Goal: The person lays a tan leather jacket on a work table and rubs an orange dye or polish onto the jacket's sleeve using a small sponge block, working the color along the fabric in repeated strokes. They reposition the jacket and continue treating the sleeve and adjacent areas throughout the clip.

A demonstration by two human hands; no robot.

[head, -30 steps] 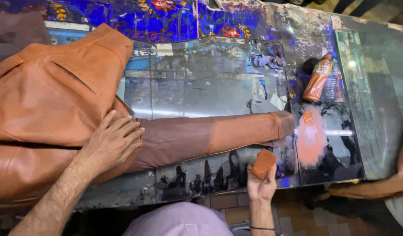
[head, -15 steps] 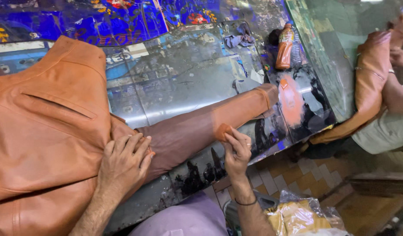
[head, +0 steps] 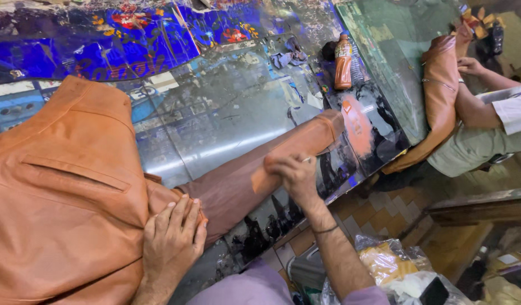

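Right hand [head: 294, 176], centre of frame: fingers curled tight around a small orange-brown sponge pad [head: 264, 179], pressing it down on the jacket sleeve [head: 255, 175]. Only the left edge of the pad shows; the rest is under the fingers. A thin dark band sits on that wrist.

Left hand [head: 171, 242], lower left of centre: flat, fingers spread, palm down on the tan leather jacket [head: 63, 192] near where the sleeve meets the body. It grips nothing, it only pins the leather to the table.

The jacket body fills the left of the frame, with a slit pocket visible. The sleeve runs diagonally from lower centre up to the right and ends at the cuff, right of centre. The sleeve is darker brown between the two hands and lighter tan from the pad to the cuff.

All of it lies on a glossy table [head: 226, 113] with a blue floral printed surface along the top of the frame.

An orange-brown bottle [head: 343, 61] stands at upper centre-right, well apart from the sleeve. A crumpled dark rag [head: 289, 55] lies just left of it.

At the right edge, another person's arm [head: 480, 107] handles a second tan leather piece [head: 438, 85] draped over the table edge.

At lower right, below the table, are clear plastic bags [head: 384, 265].
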